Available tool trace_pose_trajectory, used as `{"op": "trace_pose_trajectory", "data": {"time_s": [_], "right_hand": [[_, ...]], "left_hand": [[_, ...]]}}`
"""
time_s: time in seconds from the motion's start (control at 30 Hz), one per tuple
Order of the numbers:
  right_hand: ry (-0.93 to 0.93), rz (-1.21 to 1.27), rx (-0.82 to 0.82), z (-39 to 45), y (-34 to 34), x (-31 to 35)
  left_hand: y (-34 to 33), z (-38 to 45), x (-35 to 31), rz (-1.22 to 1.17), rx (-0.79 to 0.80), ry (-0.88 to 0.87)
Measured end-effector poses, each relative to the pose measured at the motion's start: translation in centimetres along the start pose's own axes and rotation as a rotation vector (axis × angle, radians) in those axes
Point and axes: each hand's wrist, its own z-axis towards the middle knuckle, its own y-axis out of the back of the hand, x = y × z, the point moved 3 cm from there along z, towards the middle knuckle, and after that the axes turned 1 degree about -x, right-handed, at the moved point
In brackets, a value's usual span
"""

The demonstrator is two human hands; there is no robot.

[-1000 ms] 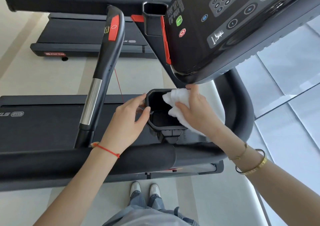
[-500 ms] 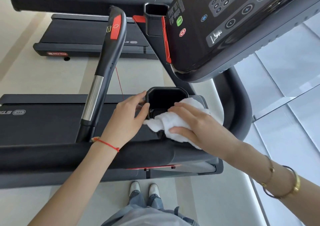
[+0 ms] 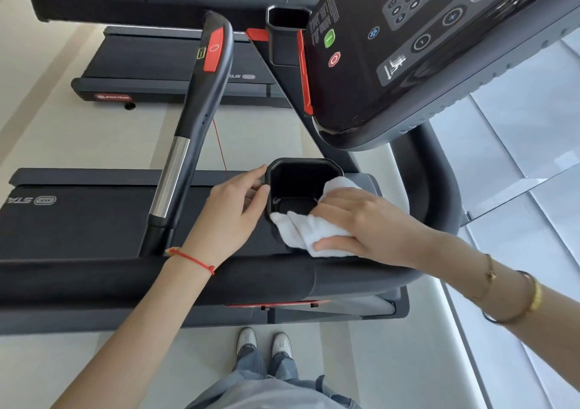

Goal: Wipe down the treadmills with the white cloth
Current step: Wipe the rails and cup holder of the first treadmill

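Note:
The near treadmill has a black cup holder [image 3: 301,170] below its console [image 3: 417,50]. My right hand [image 3: 367,223] presses the white cloth [image 3: 309,231] flat against the holder's near rim and the grey panel beside it; part of the cloth is hidden under my palm. My left hand [image 3: 233,212] rests on the holder's left outer wall, thumb and fingers touching its rim, steadying it. The padded black front handlebar [image 3: 131,278] runs across just below both hands.
A side handrail [image 3: 201,107] with a red button and a silver section rises to the left of the holder. A red safety cord [image 3: 220,148] hangs beside it. A second treadmill [image 3: 163,63] lies farther back. Glass wall panels [image 3: 514,163] stand at right. My shoes [image 3: 263,342] stand on pale floor.
My right hand drew the cloth out of the cup holder's far inside and down onto its near rim, spreading it flat. My left hand stayed on the holder's left side.

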Motion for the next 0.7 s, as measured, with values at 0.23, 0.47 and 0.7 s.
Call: {"op": "trace_pose_trajectory", "data": {"time_s": [0.23, 0.47, 0.7], "right_hand": [[-0.06, 0.058, -0.045, 1.6, -1.2, 1.6], [0.004, 0.14, -0.013, 0.4, 0.0, -0.4], [-0.131, 0.087, -0.073, 3.0, -1.6, 2.0]], "left_hand": [[0.1, 0.0, -0.3, 0.014, -0.019, 0.0], [0.1, -0.2, -0.2, 0.018, 0.001, -0.008], [0.3, 0.0, -0.2, 0.015, -0.027, 0.007]]}}
